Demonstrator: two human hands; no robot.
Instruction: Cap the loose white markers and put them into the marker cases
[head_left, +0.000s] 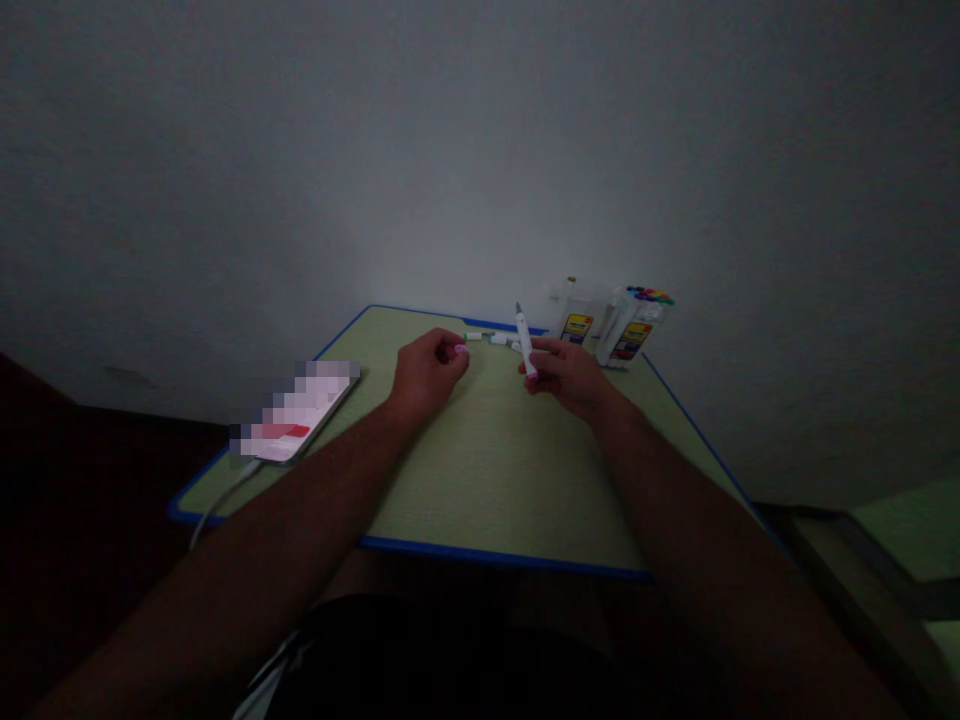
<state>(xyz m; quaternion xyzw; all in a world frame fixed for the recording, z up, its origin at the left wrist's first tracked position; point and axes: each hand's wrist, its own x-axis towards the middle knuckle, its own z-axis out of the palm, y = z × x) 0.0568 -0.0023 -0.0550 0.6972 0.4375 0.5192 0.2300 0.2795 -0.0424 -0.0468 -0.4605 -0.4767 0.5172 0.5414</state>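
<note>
My right hand (568, 374) is closed on a white marker pen (524, 338), held upright and tilted a little left above the small table (487, 470). My left hand (427, 372) rests on the table in a loose fist and pinches a small pink piece (460, 349), which looks like a marker cap. Between the two hands, near the table's far edge, lie two or three short loose markers or caps (491, 339), one with a green end.
Two clear packs of markers (634, 325) stand at the table's far right corner by the wall. A phone (296, 412) with a lit screen lies at the left edge, its white cable hanging off. The table has a blue rim. The room is dim.
</note>
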